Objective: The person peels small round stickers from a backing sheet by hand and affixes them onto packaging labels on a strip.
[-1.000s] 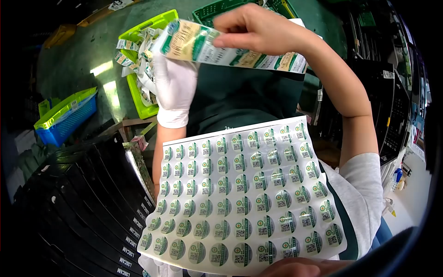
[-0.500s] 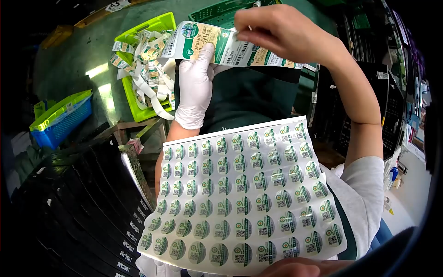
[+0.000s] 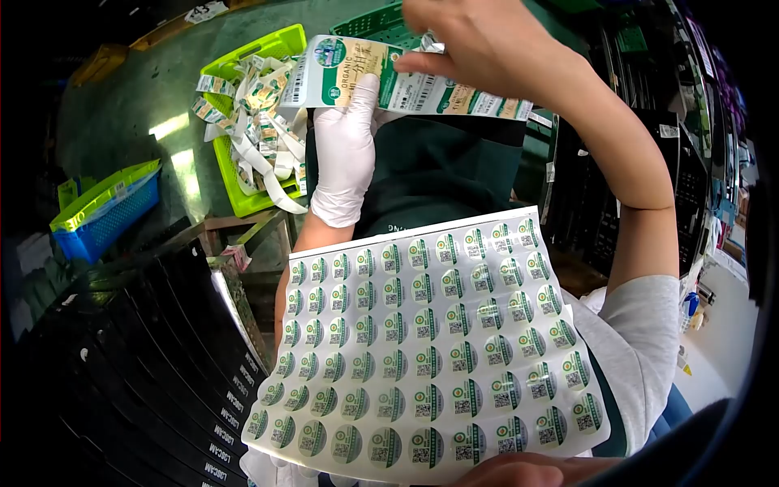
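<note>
My left hand (image 3: 344,162), in a white glove, is closed on a long strip of printed labels (image 3: 357,69), its thumb pressed on the strip's face near the left end. The strip stretches rightward, tan, green and white with barcodes. My bare right hand (image 3: 475,49) is over the middle of the strip, thumb and index finger apart; its other fingers are partly hidden. Below lies a large white sheet (image 3: 406,349) covered with rows of round green stickers bearing QR codes. It rests across my lap and left forearm.
A lime-green basket (image 3: 231,174) at the upper left holds tangled label strips (image 3: 264,122). Behind my right hand is a dark green crate (image 3: 369,28). A blue and green crate (image 3: 109,211) stands far left, above black stacked crates (image 3: 154,349). Blurred skin shows at the bottom edge.
My left hand has moved right and gripped the strip with its thumb on top. My right hand went right, then back left, its thumb and index finger now spread. The sticker sheet has barely shifted.
</note>
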### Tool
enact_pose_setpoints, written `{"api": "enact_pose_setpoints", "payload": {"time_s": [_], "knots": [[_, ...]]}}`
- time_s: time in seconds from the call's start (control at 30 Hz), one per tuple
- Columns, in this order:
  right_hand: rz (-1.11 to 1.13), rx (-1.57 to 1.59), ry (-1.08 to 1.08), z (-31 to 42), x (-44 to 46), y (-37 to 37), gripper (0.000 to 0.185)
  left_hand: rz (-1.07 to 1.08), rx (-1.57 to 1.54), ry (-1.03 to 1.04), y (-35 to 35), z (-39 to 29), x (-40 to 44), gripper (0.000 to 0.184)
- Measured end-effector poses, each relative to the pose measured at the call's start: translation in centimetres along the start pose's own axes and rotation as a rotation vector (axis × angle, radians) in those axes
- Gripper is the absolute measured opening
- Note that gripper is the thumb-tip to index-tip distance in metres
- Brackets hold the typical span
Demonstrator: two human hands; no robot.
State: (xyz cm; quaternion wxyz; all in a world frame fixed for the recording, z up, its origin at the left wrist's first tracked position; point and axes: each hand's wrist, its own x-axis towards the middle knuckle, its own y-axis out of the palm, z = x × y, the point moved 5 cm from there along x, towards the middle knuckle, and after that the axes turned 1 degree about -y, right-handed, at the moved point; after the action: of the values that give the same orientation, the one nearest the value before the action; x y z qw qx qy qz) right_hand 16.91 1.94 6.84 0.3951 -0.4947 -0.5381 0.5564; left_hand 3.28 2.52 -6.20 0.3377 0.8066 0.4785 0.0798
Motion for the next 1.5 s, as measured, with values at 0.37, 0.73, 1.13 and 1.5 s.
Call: {"api": "enact_pose_setpoints", "payload": {"time_s": [0.37, 0.73, 1.13, 1.5], "knots": [[0.120, 0.846, -0.186, 0.5, 0.5, -2.1, 0.022, 0.230, -0.027, 0.062, 1.2, -1.3, -0.3, 0.048], [-0.019, 0.494, -0.260, -0.2, -1.0, -2.9, 0.021, 0.107, -0.081, -0.079, 1.8, 0.1, 0.8, 0.033], [-0.364, 0.082, -0.102, -2.4, 0.3, -2.9, 0.040, 0.102, -0.003, -0.018, 1.8, -0.3, 0.7, 0.033], [0.008, 0.807, 0.053, -2.2, -0.9, -1.6, 0.008, 0.207, 0.186, -0.047, 3.0, 4.0, 0.9, 0.039]]}}
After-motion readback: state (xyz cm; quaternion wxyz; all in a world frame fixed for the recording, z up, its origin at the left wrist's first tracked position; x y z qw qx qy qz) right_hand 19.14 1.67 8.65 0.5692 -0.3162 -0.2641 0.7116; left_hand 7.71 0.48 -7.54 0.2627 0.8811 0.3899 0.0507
